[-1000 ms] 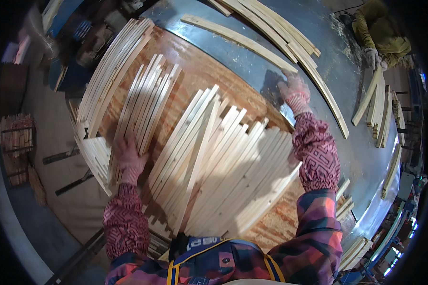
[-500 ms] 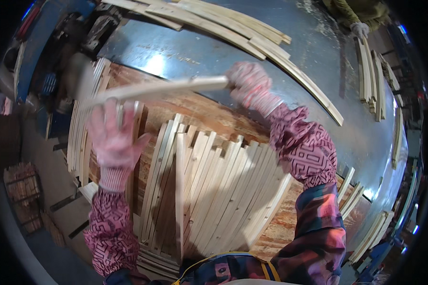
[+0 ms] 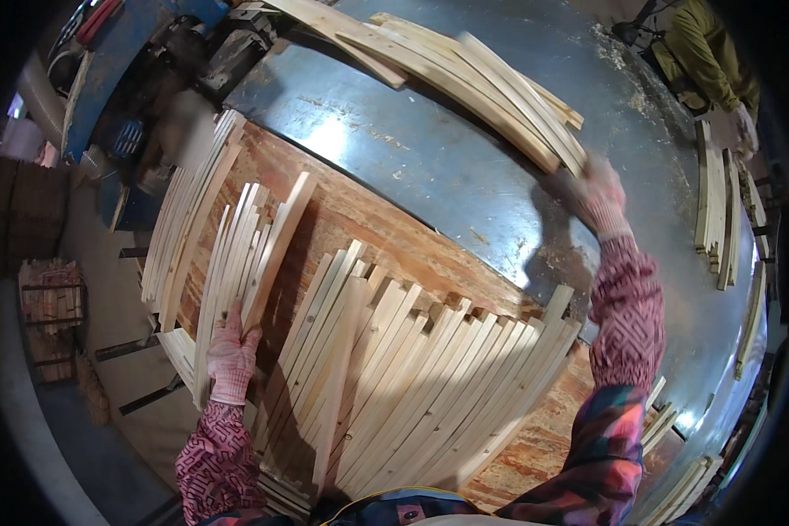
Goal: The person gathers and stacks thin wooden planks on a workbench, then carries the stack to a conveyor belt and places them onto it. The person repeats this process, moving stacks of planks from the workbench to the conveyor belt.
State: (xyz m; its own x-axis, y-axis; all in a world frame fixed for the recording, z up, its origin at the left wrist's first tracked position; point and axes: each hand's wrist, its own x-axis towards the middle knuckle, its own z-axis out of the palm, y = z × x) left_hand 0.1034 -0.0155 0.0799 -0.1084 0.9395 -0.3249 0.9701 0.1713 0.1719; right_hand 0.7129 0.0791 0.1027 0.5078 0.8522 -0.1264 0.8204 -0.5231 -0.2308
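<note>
My left hand (image 3: 231, 358), in a pink-white knit glove, is at the near part of a group of pale wooden strips (image 3: 233, 254), its thumb and fingers closed about a strip (image 3: 280, 245) on the group's right side. At the upper right, my right hand (image 3: 598, 200), gloved alike and slightly blurred, has its fingers round the near end of a wooden strip (image 3: 522, 96). That strip lies over other long strips (image 3: 438, 74) on the blue-grey metal table (image 3: 394, 149). Between my arms, a wide row of strips (image 3: 412, 377) rests on a reddish-brown board (image 3: 359, 210).
Another bundle of strips (image 3: 188, 219) stands at the board's left edge. Dark machinery (image 3: 180, 123) is at the upper left. A co-worker's sleeve (image 3: 706, 53) and gloved hand (image 3: 745, 131) appear at the far right, above more strips (image 3: 714, 202). Bundled wood (image 3: 53, 294) sits at lower left.
The strip my right hand held across the board is out of that hand. My right hand has moved right to a strip on the table; my left hand has come down and closed on the left group.
</note>
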